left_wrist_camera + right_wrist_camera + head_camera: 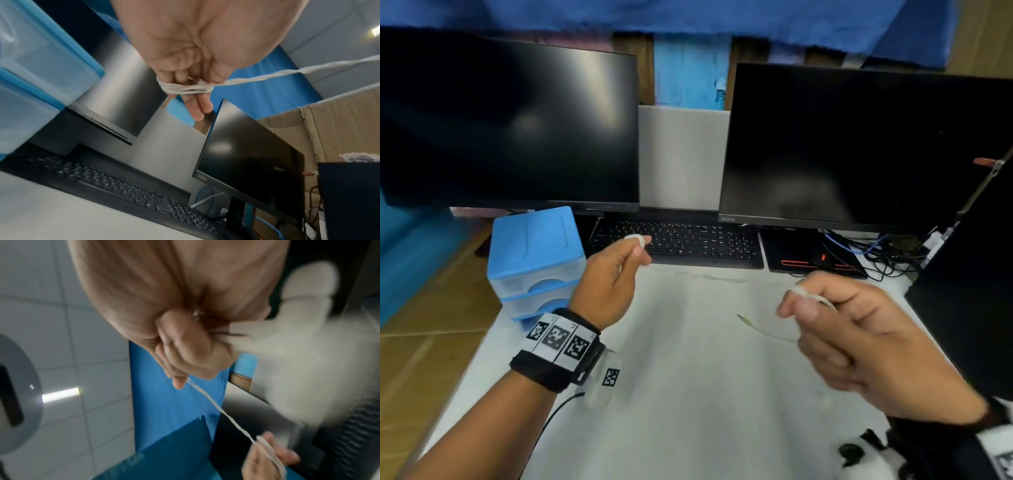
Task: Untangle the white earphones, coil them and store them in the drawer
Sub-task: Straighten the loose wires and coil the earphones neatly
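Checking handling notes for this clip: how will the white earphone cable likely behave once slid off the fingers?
Probably floppy: the white earphone cable bends tightly around the left hand fingers. Its turns may spring loose, since only those fingers shape them. Likely light: the right hand holds the strand by a pinch.

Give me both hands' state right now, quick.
Left hand: holds the earphones, cord coiled round its fingers.
Right hand: pinches the cord's free end.
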A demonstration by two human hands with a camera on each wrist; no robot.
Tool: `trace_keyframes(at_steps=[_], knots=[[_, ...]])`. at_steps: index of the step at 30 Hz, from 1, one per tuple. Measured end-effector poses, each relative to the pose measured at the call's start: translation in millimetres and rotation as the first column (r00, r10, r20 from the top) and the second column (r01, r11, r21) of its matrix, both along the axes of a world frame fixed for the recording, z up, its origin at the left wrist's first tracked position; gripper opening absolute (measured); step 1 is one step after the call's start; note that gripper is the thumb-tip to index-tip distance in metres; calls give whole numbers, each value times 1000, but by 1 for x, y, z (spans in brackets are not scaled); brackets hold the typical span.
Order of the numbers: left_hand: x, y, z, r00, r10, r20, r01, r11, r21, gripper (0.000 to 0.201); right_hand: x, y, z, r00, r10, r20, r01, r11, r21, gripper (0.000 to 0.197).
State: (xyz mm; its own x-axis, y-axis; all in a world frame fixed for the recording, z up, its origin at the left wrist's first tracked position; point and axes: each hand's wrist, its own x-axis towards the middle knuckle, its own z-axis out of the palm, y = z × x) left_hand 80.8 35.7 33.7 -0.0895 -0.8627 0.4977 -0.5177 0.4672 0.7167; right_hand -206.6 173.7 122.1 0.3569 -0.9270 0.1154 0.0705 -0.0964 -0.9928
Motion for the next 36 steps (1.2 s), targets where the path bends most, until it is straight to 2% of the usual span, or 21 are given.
trace_keyframes(at_steps=[3, 6, 10, 13, 15, 17, 19, 20, 21, 23, 24, 25, 26, 28, 29, 31, 32, 33, 34, 36], knots=[[-3, 0, -10, 998, -66, 3, 66, 998, 24, 31, -19, 3, 11, 994, -103, 26, 105, 989, -103, 52], [-12, 4, -12, 992, -127, 3, 127, 991, 35, 39, -30, 0, 14, 978, -205, 45, 209, 957, -200, 46], [-25, 15, -13, 962, -240, 128, 238, 971, 31, 44, -39, -14, 20, 936, -323, 137, 346, 913, -215, 24], [-41, 26, -19, 930, -299, 214, 299, 954, 35, 43, -41, -45, 34, 909, -385, 161, 416, 871, -261, 26], [-50, 34, -18, 925, -345, 163, 333, 938, 96, 41, -43, -79, 40, 869, -485, 103, 491, 815, -307, 28], [-55, 44, -5, 900, -432, -63, 435, 874, 217, 39, -49, -119, 33, 783, -621, 30, 593, 731, -336, 28], [-56, 54, 16, 805, -472, -359, 570, 783, 250, 36, -54, -155, 8, 677, -731, -85, 651, 648, -395, 28], [-55, 57, 27, 737, -451, -504, 619, 750, 235, 35, -54, -168, -9, 636, -752, -174, 637, 639, -432, 30], [-54, 59, 37, 647, -404, -647, 658, 725, 205, 35, -51, -177, -31, 620, -735, -273, 593, 667, -451, 30], [-49, 56, 50, 427, -265, -865, 684, 720, 117, 33, -36, -178, -76, 635, -607, -478, 452, 794, -407, 28], [-45, 52, 54, 340, -199, -919, 662, 744, 84, 31, -26, -172, -95, 638, -519, -569, 375, 855, -359, 28], [-40, 46, 55, 296, -149, -943, 621, 780, 72, 30, -13, -161, -110, 642, -412, -647, 287, 911, -295, 29], [-34, 38, 53, 296, -116, -948, 566, 821, 76, 29, 3, -144, -118, 638, -276, -719, 179, 961, -210, 28], [-24, 22, 42, 399, -87, -913, 433, 896, 104, 29, 32, -105, -122, 598, 3, -801, -93, 993, -66, 23], [-20, 16, 32, 503, -79, -861, 356, 926, 123, 29, 45, -83, -115, 599, 121, -792, -210, 978, -10, 22], [-19, 13, 10, 793, -56, -607, 174, 975, 137, 29, 60, -47, -88, 645, 285, -709, -369, 929, 37, 26], [-22, 15, -1, 897, -71, -437, 139, 982, 126, 29, 62, -35, -71, 682, 323, -657, -408, 913, 25, 28], [-28, 20, -11, 953, -112, -281, 155, 979, 135, 30, 60, -28, -56, 725, 322, -608, -416, 909, -14, 28], [-35, 28, -18, 966, -188, -176, 218, 961, 170, 31, 56, -24, -43, 776, 276, -567, -388, 918, -85, 26], [-52, 48, -24, 925, -361, -119, 380, 880, 286, 35, 43, -28, -30, 897, 77, -435, -213, 938, -273, 25]])
